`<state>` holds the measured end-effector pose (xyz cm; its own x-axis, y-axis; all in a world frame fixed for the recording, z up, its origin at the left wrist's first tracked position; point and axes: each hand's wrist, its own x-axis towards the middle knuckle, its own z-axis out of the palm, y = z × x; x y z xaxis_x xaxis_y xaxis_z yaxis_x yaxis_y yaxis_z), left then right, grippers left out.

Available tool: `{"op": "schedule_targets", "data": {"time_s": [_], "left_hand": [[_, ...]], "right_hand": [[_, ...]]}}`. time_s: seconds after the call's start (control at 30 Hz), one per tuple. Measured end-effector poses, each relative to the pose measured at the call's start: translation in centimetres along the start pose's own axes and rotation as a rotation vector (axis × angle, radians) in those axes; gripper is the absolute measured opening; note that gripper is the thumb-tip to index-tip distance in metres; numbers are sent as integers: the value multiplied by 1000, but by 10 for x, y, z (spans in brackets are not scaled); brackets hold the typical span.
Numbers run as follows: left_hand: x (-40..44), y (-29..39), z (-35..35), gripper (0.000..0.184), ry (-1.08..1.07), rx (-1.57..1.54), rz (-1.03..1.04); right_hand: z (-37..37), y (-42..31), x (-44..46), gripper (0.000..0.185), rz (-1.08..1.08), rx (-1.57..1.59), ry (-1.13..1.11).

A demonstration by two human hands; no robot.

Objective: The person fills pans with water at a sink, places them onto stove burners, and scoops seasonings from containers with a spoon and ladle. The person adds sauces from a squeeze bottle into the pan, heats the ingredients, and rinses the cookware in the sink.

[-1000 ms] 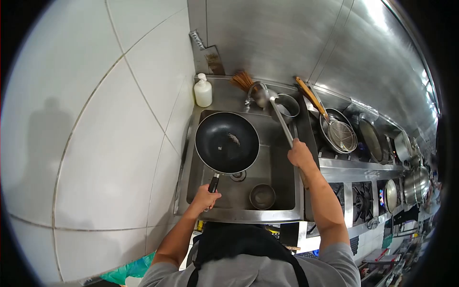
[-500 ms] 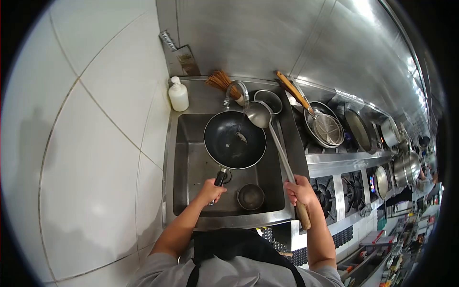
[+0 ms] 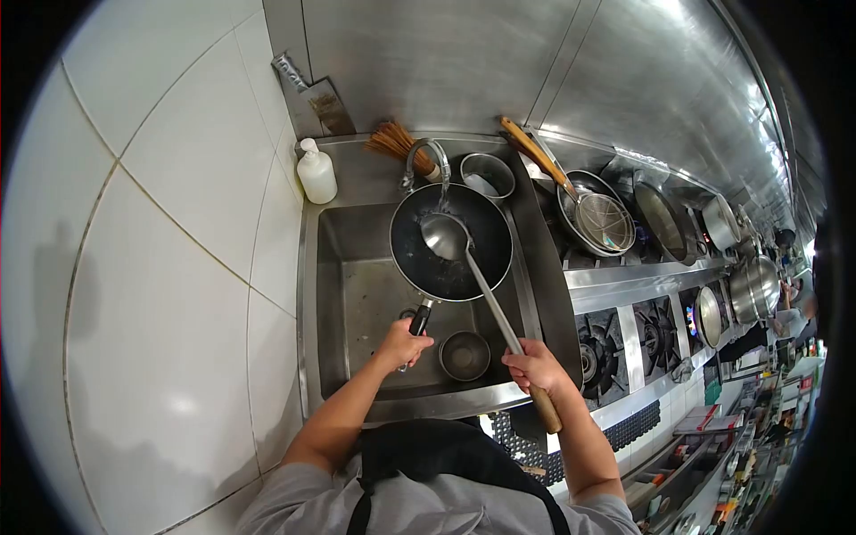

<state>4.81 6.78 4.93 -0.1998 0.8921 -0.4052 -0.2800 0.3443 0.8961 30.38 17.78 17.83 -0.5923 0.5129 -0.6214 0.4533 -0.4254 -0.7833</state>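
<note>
My left hand is closed round the black handle of a dark frying pan, which I hold over the sink beneath the faucet. In my right hand is a long ladle, gripped near its wooden end. The ladle's metal bowl lies inside the pan, under the spout. Whether it touches the pan's bottom I cannot tell. A small round metal bowl sits in the sink below the pan.
Behind the sink are a white pump bottle, a bamboo brush and a metal container. A cleaver leans at the wall. To the right, a strainer rests on a pan beside stove burners.
The ladle's bowl has moved left, from the pan's right rim into the pan. My right hand has shifted slightly left. The pan has moved a little toward the faucet and right.
</note>
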Motion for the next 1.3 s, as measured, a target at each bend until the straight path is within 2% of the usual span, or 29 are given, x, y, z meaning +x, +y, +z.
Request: {"op": "schedule_targets", "data": {"time_s": [0.13, 0.3, 0.37, 0.5, 0.57, 0.6, 0.7, 0.87, 1.0, 1.1, 1.17, 1.2, 1.27, 1.3], "left_hand": [[-5, 1, -2, 20, 6, 8, -9], [-6, 4, -4, 20, 7, 45, 10], [-10, 10, -2, 21, 12, 16, -15], [-7, 6, -4, 21, 14, 58, 12], [-7, 2, -6, 21, 9, 87, 9], [-7, 3, -6, 21, 11, 86, 7], [-10, 6, -4, 21, 15, 63, 6], [-16, 12, -6, 21, 27, 96, -18], [-18, 5, -13, 20, 33, 111, -20], [-26, -7, -27, 17, 140, 250, -80], [-30, -29, -40, 16, 453, 911, 192], [-39, -26, -44, 16, 463, 915, 190], [-59, -11, -49, 23, 538, 1186, 28], [-64, -12, -53, 23, 541, 1197, 33]], "right_hand": [[13, 6, 4, 10, -17, 54, 77], [5, 4, -2, 9, 66, 52, -84], [4, 8, 10, 10, 10, 116, 18], [7, 2, 10, 11, 12, 135, 41], [-4, 2, 8, 11, 67, 112, -100], [-2, 2, 11, 11, 69, 112, -101], [10, 4, 18, 11, 34, 130, 22], [2, 3, 15, 12, 124, 91, -120], [7, 10, 28, 13, 24, 85, 18], [-12, 10, 21, 15, 33, 294, -28], [-12, 18, 18, 15, 2, 315, -23], [-13, 21, 18, 15, -36, 339, -9], [-13, 30, 23, 14, -60, 397, -33], [-12, 34, 28, 13, -63, 483, -78]]}}
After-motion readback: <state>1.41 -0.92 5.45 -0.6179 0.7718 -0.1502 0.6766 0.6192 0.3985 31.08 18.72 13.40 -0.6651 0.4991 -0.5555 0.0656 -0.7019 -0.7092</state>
